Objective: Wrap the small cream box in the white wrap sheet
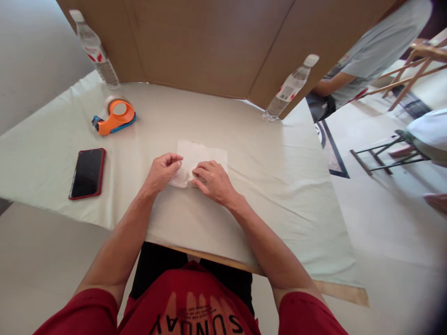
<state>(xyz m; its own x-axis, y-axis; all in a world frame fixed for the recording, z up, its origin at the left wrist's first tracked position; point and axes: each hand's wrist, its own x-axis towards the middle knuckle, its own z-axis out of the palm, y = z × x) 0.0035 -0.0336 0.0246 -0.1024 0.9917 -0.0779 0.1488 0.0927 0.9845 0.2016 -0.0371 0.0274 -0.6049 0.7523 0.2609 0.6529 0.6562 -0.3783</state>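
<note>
A white sheet of paper (202,151) lies near the front of the cloth-covered table. On its near left part is a crumpled, see-through piece of plastic (180,178), perhaps a small bag. My left hand (163,171) is closed at the plastic's left edge, thumb against the forefinger. From the right, my right hand (213,182) rests over the paper with fingers curled and pressed together. A small pale bit shows at its fingertips by the plastic; what exactly they grip is mostly hidden.
An orange tape dispenser (117,116) and a red-edged phone (87,173) lie to the left. Water bottles stand at the back left (98,53) and back right (289,88), against a cardboard screen (199,46). A person (366,56) sits beyond the screen, near a folding stool (387,153).
</note>
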